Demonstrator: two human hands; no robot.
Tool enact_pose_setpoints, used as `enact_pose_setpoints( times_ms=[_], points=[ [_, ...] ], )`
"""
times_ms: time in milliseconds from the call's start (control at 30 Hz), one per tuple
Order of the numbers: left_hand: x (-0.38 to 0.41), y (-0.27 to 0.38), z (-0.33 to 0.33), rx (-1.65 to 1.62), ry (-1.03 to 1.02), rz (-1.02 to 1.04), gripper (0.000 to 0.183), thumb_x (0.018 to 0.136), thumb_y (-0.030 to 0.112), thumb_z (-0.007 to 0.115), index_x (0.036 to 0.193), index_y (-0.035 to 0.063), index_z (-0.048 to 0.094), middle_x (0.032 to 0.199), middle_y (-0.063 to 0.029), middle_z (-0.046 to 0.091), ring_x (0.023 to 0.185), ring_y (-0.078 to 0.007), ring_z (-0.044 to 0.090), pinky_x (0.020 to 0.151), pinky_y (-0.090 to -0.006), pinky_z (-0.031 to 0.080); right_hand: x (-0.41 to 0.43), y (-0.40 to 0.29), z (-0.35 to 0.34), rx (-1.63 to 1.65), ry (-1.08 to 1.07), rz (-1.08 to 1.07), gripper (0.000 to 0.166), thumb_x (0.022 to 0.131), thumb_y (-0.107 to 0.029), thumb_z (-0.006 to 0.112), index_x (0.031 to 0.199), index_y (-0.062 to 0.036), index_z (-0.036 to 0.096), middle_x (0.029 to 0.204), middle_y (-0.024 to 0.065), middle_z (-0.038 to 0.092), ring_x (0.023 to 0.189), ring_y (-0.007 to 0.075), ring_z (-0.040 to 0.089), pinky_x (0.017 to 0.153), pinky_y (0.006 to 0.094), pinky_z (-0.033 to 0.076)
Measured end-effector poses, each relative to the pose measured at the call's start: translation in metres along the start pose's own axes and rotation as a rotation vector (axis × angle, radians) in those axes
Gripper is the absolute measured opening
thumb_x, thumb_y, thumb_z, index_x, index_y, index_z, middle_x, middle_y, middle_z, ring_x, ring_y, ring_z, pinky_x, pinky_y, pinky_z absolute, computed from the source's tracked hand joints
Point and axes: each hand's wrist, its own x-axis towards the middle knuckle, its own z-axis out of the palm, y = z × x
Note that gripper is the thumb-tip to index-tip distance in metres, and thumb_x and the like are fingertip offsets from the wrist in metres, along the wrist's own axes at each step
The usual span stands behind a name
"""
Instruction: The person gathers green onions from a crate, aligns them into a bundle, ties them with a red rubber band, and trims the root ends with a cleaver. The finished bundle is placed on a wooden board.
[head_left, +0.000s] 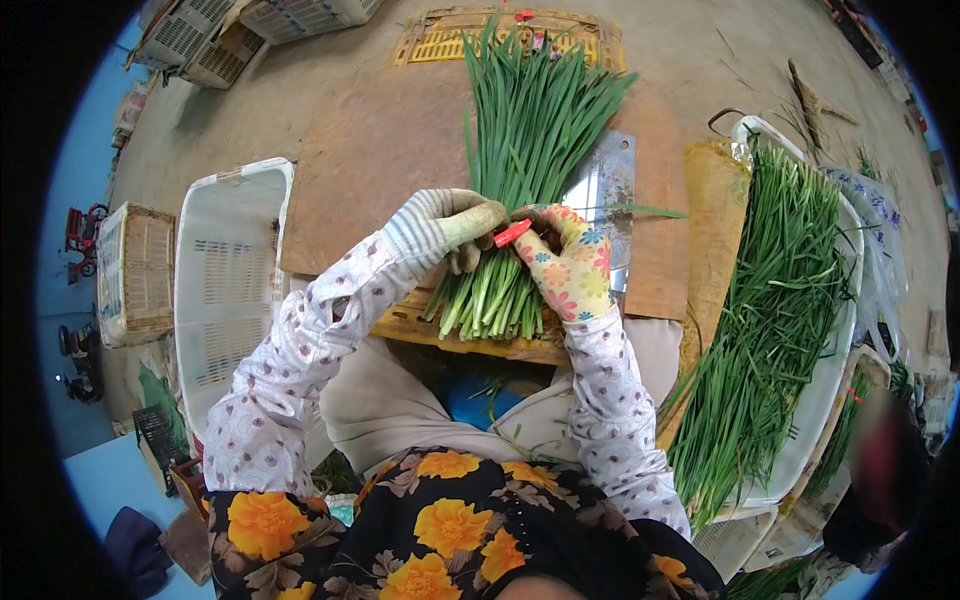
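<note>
A thick bundle of garlic chives (525, 142) lies lengthwise before me, dark leaves pointing away and pale cut stems towards my lap. Around its lower part, a short red strip (513, 233) shows between my two hands. My left hand (450, 221), in a striped knit glove, pinches at the strip's left end, with its lower fingers against the stems. From the other side my right hand (566, 251), in a flower-printed glove, has its thumb under the strip and its fingers curled at the bundle. The strip's far part is hidden. A metal plate (619, 169) lies partly under the leaves.
Brown boards (375, 150) form the work surface over a yellow crate (465, 341). At my left stands a white plastic crate (232, 262). On my right, loose chives (780, 300) heap in a white crate (847, 262). Another person (874, 472) is at the lower right.
</note>
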Motion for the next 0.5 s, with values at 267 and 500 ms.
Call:
enact_pose_setpoints(
  times_ms=[267,500],
  points=[
    [-0.017,-0.010,0.021,0.773,0.228,0.595,0.033,0.068,0.011,0.077,0.096,0.0063,0.060,0.073,0.0006,0.050,0.059,-0.0076,0.045,0.055,-0.0219,0.042,0.007,-0.017,0.002,0.417,-0.022,0.235,0.022,0.083,-0.016,0.067,0.095,0.0015,0.061,0.078,0.0044,0.063,0.064,0.0069,0.056,0.057,0.0199,0.046],
    [0.002,-0.013,0.024,0.687,0.289,0.661,0.012,0.078,0.011,0.070,0.081,0.0017,0.063,0.067,-0.0035,0.058,0.062,-0.0101,0.053,0.057,-0.0251,0.045,0.005,-0.010,-0.002,0.391,0.087,0.253,0.019,0.082,-0.016,0.067,0.091,0.0011,0.064,0.073,0.0036,0.063,0.061,0.0075,0.055,0.054,0.0229,0.043]
  ],
)
